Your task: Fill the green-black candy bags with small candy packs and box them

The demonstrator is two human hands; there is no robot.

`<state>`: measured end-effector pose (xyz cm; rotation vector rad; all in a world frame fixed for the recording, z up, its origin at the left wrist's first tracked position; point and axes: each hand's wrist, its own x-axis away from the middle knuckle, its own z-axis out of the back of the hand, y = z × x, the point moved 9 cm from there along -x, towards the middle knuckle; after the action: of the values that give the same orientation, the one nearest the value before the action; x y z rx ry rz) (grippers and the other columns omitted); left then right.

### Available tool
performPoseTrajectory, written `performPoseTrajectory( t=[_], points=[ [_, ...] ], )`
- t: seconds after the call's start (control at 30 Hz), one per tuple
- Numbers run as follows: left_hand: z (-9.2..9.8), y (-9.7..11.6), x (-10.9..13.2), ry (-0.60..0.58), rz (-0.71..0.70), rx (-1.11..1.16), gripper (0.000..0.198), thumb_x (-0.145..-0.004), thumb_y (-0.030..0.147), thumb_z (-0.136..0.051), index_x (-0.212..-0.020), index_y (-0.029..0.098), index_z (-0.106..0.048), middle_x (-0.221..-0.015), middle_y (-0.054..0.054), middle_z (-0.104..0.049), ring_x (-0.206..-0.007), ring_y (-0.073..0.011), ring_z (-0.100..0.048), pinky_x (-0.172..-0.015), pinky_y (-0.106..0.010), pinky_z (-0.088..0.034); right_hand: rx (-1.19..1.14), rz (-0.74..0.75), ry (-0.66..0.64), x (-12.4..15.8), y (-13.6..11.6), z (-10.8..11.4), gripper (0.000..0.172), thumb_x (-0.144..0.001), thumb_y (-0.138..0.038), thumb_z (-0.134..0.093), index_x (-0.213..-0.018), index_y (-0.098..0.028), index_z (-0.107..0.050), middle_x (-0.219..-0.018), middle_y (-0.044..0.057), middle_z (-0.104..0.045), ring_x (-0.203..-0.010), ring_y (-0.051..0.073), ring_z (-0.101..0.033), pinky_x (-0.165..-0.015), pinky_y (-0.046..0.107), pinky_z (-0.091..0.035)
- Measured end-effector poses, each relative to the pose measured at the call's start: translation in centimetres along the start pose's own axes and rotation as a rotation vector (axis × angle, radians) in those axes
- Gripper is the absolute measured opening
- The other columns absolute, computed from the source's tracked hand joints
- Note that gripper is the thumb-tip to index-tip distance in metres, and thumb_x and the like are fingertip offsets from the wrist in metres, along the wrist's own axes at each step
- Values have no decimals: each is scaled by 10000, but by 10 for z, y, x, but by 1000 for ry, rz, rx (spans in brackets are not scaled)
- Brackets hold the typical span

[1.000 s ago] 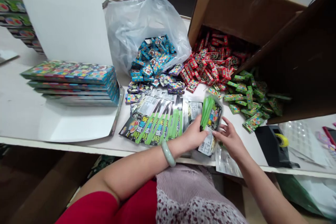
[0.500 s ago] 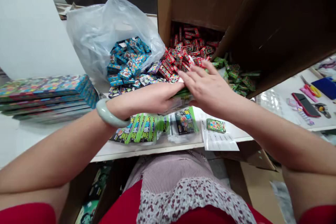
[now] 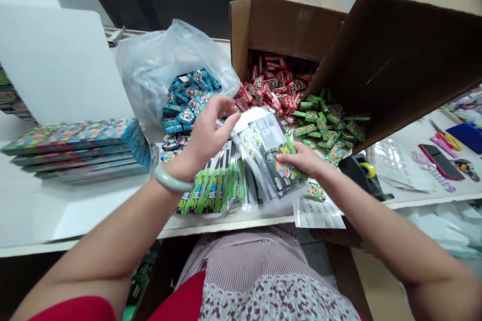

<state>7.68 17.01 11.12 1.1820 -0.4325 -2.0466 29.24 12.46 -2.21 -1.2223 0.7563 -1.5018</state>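
Right hand [image 3: 303, 159] gripping my clear plastic packet [image 3: 269, 153], left hand [image 3: 207, 135] pinching its top corner, fingers bunched

A tilted clear plastic sleeve [image 3: 256, 143] holds a black-and-green printed card [image 3: 282, 173].

Bold lettering on the green-striped packets [image 3: 209, 191], seemingly Chinese, too blurred to read.

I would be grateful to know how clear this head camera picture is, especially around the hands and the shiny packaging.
In the head view, the light is bright and even; glare shines on the clear packet and the plastic bag; the left hand looks slightly soft; wide-angle distortion stretches the forearms.
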Motion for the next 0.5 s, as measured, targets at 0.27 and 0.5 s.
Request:
performPoseTrajectory(
  t=[0.27,0.5],
  points=[
    [-101,-36,138,-464,278,-96,469,-859,321,-579,-1279,177,-429,-1329,-159,-489,-1270,-315,-426,-1071,-527,-348,-284,-113,126,13,84,-47,363,-662,-444,-684,-910,-182,-642,-864,66,-724,-837,265,-675,-800,440,-534],
    [-107,-38,145,-535,235,-183,453,-846,204,-568,-1281,205,-443,-1350,-138,-488,-1286,-315,-424,-1088,-547,-324,147,126,278,24,74,-30,338,-758,-344,-566,-1046,-201,-672,-1175,121,-614,-1185,288,-519,-1060,475,-357]
  ],
)
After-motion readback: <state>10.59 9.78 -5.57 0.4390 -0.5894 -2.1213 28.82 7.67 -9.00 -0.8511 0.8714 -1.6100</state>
